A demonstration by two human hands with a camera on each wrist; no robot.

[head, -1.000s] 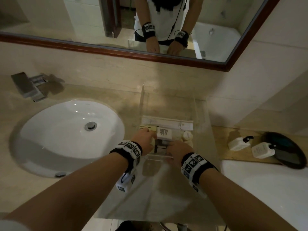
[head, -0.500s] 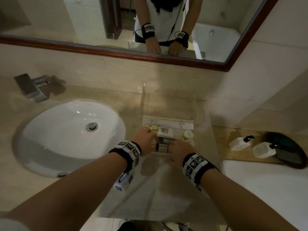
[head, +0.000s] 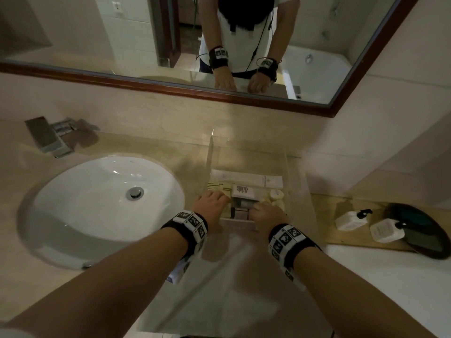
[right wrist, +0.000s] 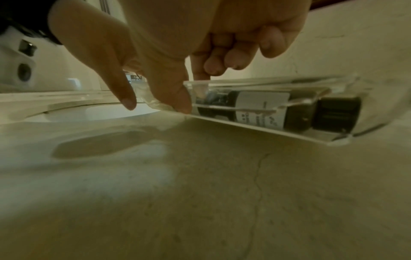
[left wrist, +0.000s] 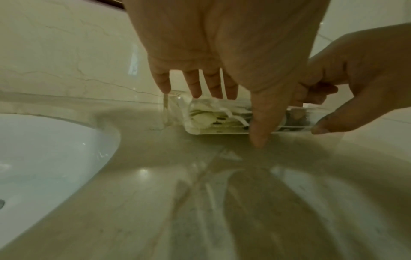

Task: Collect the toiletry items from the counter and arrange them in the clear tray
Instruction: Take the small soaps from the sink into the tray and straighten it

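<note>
The clear tray [head: 296, 181] stands on the beige counter to the right of the sink. Inside lie a long white packet [head: 246, 179], a white box [head: 241, 191], yellowish sachets [head: 218, 186], round caps [head: 277, 195] and a dark bottle [head: 241, 211] with a white label [right wrist: 262, 109]. My left hand [head: 212, 203] pinches the tray's near wall [left wrist: 222, 131], fingers inside and thumb outside. My right hand [head: 267, 213] pinches the same wall further right, index finger inside, thumb [right wrist: 177, 98] outside. In the right wrist view the tray [right wrist: 255, 126] looks tilted off the counter.
A white sink [head: 102, 198] with a chrome faucet [head: 48, 137] lies to the left. At the right, two white pump bottles [head: 351, 219] and a dark round dish [head: 419, 230] sit on a wooden board [head: 324, 215]. A mirror [head: 122, 45] hangs behind.
Both hands keep hold of the tray's near wall. The tray and the hands have shifted a little away from me, toward the back wall.
</note>
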